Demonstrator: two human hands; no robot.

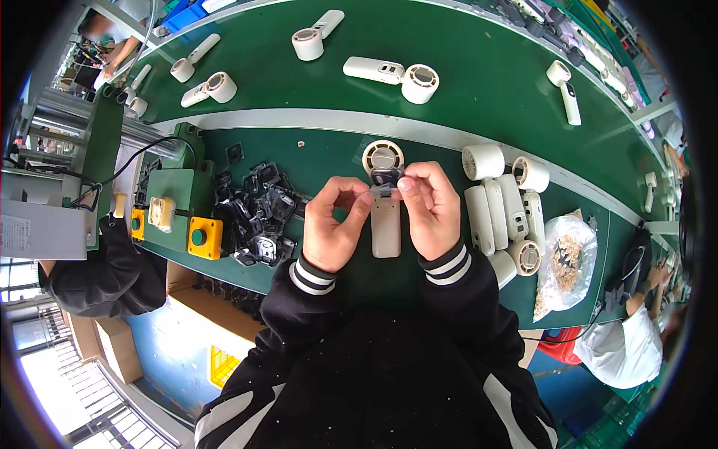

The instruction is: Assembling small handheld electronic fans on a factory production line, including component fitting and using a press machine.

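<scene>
Surface: a green surface [329, 153] with a green belt behind it.
Fan: a white hand fan [385, 224] lies flat between both hands.
Left hand [333, 224]: pinches a small dark clip [387, 178].
Right hand [430, 209]: pinches the clip too.
Nearby: black parts pile [258, 213] left, white fans [505, 209] right.

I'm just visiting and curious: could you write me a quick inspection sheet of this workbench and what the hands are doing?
Surface: green bench in front of a green conveyor belt.
Job's things: cream handheld fan lying on the bench; small dark part pinched over its head.
Clutter: pile of black parts; batch of cream fans; clear bag of small pieces.
Grippers: left hand and right hand both at the dark part.
Cables: black cable running to the green button box.
Surroundings: more fans on the belt; another person's white sleeve at right.
</scene>
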